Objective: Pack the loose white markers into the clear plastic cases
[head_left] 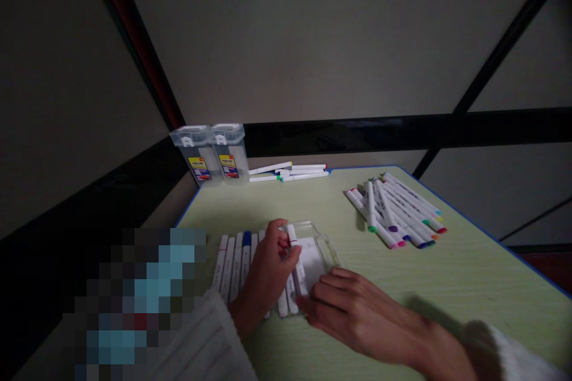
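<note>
One white marker (299,275) is leaning over a clear case (306,224), its upper end being pinched between thumb and fingers of the left hand (270,263); black print is running along the barrel, too small to be read. The right hand (351,306) is resting with bent fingers at the marker's lower end and the case's right side; whether it is gripping either cannot be told. Inside the case, a white sheet (314,257) is lying to the right, with further white markers beside the held one. To the left, a row of markers (231,268) is lying side by side on the pale green tabletop (290,203), one showing a blue cap, all bearing print too small for reading. At the rear left, two clear lidded containers (202,158) are standing side by side, each carrying a yellow, blue and red label (229,165) whose small lettering is staying illegible. Next to them, several white markers (304,172) are lying loosely. At the right, a heap of markers (404,205) is showing ends in green, purple, red, pink, blue, orange and yellow, dark lettering on the barrels being unreadable.
</note>
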Motion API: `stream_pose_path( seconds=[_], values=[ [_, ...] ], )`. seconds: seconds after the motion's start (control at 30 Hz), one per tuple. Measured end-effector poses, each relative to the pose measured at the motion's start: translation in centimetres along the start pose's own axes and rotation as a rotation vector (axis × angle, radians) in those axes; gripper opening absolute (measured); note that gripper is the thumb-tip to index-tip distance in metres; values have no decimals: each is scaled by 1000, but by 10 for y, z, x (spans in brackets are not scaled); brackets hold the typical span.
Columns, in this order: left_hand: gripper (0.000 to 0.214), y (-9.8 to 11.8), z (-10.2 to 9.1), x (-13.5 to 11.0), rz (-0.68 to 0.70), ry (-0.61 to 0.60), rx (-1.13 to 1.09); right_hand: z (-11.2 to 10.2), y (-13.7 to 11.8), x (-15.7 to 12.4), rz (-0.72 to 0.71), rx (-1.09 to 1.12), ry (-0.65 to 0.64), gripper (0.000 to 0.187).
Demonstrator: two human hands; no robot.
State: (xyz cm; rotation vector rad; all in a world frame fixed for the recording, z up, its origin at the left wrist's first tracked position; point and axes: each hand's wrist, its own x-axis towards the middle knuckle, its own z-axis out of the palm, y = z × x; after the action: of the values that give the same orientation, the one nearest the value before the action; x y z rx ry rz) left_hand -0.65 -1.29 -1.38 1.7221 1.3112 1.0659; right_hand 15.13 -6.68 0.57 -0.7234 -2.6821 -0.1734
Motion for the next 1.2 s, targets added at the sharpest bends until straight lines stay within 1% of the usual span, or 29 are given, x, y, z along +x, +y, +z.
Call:
stream_pose_path(
  seconds=[0.13, 0.27, 0.4, 0.5, 0.7, 0.8, 0.9, 1.1, 1.2],
  values=[
    [28, -1, -1, 0, 17, 21, 5, 0, 0, 1, 41, 29, -25, 15],
    [25, 2, -2, -1, 18, 10, 25, 0, 0, 0, 82, 38, -36, 16],
    [22, 7, -3, -2, 9, -3, 18, 3, 0, -2, 86, 11, -36, 19],
    [17, 9, -5, -1, 28, -22, 32, 4, -1, -2, 94, -8, -42, 19],
    [14, 7, -7, 1, 70, -15, 63, 1, -1, -3, 112, -22, -78, 22],
    [15, 6, -7, 2, 114, 6, 50, 1, 0, -3, 120, -28, -74, 23],
    [17, 6, -7, 2, 151, -5, 80, 2, 0, -2, 121, -30, -61, 22],
    [22, 5, -4, 2, 159, 35, 150, 1, 1, -1, 105, -6, -50, 24],
    [24, 3, -4, 2, 167, 33, 177, 2, 1, -2, 111, 2, -54, 25]
  ],
)
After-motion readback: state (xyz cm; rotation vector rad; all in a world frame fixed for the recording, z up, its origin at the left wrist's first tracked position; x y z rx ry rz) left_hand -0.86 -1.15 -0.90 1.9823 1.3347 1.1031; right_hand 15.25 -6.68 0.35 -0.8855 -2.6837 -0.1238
